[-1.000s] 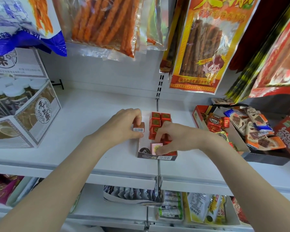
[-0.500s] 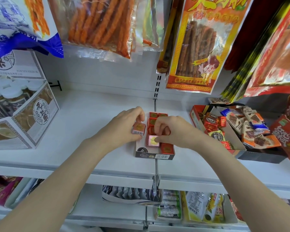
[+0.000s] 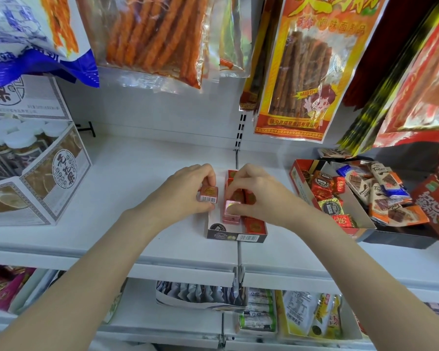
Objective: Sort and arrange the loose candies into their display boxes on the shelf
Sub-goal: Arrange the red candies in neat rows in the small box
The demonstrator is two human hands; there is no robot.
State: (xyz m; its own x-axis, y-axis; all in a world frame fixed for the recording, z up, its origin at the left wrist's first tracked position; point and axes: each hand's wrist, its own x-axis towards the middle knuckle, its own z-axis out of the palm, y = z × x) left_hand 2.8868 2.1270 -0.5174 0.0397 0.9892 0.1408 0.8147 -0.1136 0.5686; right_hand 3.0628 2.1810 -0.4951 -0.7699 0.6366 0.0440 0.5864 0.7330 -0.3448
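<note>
Since the earlier frames we note the pink cube (image 3: 230, 211) has been shifted toward the front of the small display box (image 3: 235, 235), and the right hand (image 3: 257, 192) has drawn nearer the box's front half. We take that box as our landmark; it sits on the white shelf (image 3: 127, 173), straddling the shelf seam.

Our right hand pinches the pink cube from above, fingertips curled on its top edge, the cube standing inside the box in its left column. Behind the cube, red cubes (image 3: 250, 196) fill the box's right column and rear; one red cube (image 3: 254, 225) lies at the box's front right corner. Our left hand (image 3: 185, 192) grips a red cube with a barcode label (image 3: 208, 194), held just left of the box's left wall and above the shelf; whether it touches the wall we cannot tell.

Right of the box, well apart, stands an open red tray (image 3: 298, 183) of mixed wrapped candies (image 3: 325, 184). Left of the box, well apart, a carton of jars (image 3: 48, 178) rests on the shelf. Above the box hang snack bags (image 3: 299, 72).
</note>
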